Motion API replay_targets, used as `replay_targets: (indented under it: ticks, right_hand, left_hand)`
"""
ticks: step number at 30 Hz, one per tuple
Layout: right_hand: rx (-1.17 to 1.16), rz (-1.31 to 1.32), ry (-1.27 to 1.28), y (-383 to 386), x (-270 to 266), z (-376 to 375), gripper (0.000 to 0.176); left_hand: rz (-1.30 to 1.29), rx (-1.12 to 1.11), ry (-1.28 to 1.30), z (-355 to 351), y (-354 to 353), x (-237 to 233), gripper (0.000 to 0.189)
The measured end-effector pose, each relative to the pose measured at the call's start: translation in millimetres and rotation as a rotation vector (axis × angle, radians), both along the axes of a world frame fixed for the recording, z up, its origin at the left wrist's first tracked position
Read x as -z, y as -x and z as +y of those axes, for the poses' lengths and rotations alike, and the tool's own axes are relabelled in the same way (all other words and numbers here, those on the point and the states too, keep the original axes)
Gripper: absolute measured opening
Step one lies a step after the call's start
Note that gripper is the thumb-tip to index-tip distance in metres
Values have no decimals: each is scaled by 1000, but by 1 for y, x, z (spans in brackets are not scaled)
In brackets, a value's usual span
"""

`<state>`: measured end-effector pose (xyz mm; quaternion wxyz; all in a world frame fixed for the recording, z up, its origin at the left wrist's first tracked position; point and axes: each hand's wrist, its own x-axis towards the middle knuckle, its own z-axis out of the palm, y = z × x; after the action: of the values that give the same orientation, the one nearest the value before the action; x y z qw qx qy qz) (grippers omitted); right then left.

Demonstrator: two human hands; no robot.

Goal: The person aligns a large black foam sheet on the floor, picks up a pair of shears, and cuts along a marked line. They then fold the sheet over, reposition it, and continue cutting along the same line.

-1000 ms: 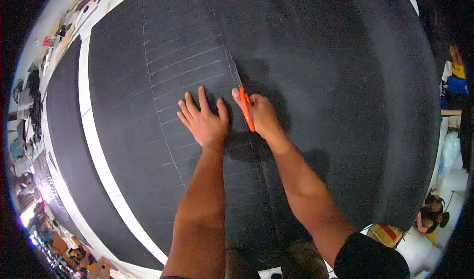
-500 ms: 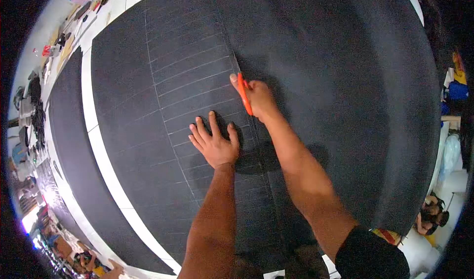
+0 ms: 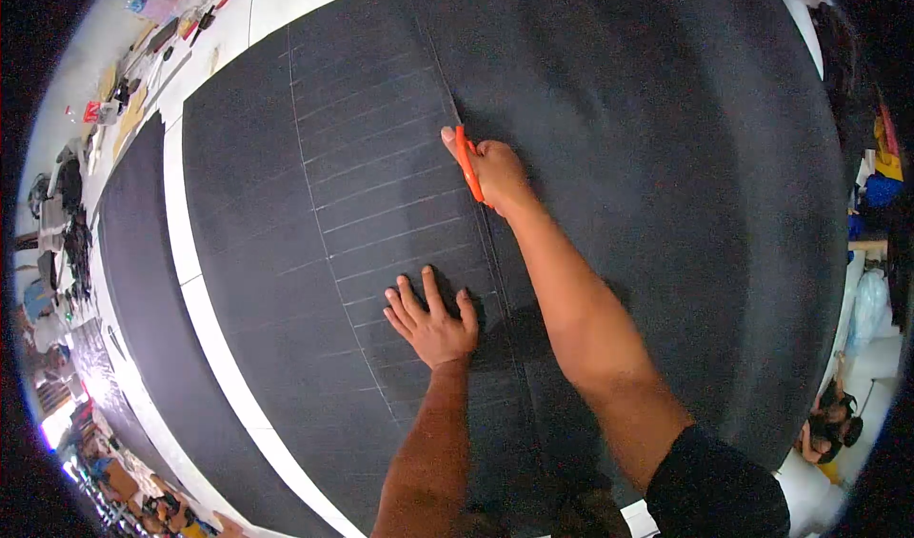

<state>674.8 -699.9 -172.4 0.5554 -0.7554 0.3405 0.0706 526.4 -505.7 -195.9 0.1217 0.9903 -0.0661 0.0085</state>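
Observation:
A large black sheet (image 3: pixel 619 138), which looks like fabric or leatherette, is spread out in front of me, marked with pale ruled lines. My right hand (image 3: pixel 502 174) grips orange-handled scissors (image 3: pixel 469 165) at a long seam or cut line running up the sheet. The blades are mostly hidden, so whether they are apart cannot be seen. Lower and to the left, my left hand (image 3: pixel 433 327) lies flat on the ruled part of the sheet, fingers spread, holding nothing.
A separate black strip (image 3: pixel 181 328) lies to the left, beyond a gap showing white surface (image 3: pixel 214 348). Tools and scraps are strewn at the upper left. Along the right edge are a clear plastic bag (image 3: pixel 868 300) and a person (image 3: pixel 833 424).
The right hand and scissors have advanced away from me along the long line. My left hand stays on about the same patch of sheet, while the view has shifted forward.

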Motion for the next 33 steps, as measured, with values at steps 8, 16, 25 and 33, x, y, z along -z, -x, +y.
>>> replay_targets:
  ticks: [8, 16, 25, 33]
  right_hand:
    - [11, -25, 36, -52, 8, -17, 80]
    - [32, -46, -16, -104, 6, -31, 74]
    - [46, -46, 85, -168, 10, -53, 80]
    - [92, -70, 30, -222, 14, -64, 77]
  left_hand:
    - [21, 10, -6, 0, -1, 0, 61]
    - [73, 5, -7, -1, -3, -6, 61]
    - [72, 11, -8, -2, -3, -4, 61]
    - [82, 23, -13, 0, -3, -4, 61]
